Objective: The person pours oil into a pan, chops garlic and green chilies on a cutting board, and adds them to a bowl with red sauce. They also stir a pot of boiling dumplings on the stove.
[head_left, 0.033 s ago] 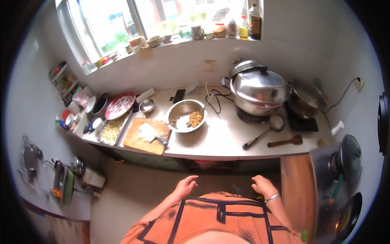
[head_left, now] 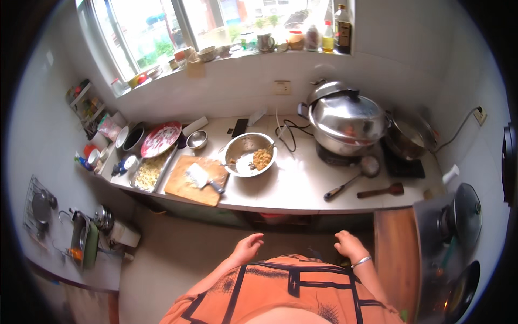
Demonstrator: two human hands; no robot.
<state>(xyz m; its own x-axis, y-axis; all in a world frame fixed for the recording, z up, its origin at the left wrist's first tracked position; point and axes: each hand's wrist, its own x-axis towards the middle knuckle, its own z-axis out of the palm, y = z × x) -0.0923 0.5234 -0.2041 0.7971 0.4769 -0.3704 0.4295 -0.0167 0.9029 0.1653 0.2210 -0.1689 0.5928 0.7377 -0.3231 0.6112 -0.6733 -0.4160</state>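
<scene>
The desk point(head_left: 297, 189) bore a lidded pot point(head_left: 345, 121) beyond the right hand point(head_left: 350, 246) and, beyond the left hand point(head_left: 249, 247), a steel bowl point(head_left: 242, 144) whose white and brown contents point(head_left: 261, 159) lay side by side, unblended. Both hands hung empty and part-open.

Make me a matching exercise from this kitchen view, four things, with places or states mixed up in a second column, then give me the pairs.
Column one:
1. Cleaver
2. Large metal bowl
3. Wooden spatula
4. Right hand

Column two:
A. Bracelet at the wrist
B. Lying on the cutting board
C. Brown food inside
D. Beside the ladle

Pairs: 1-B, 2-C, 3-D, 4-A
</scene>
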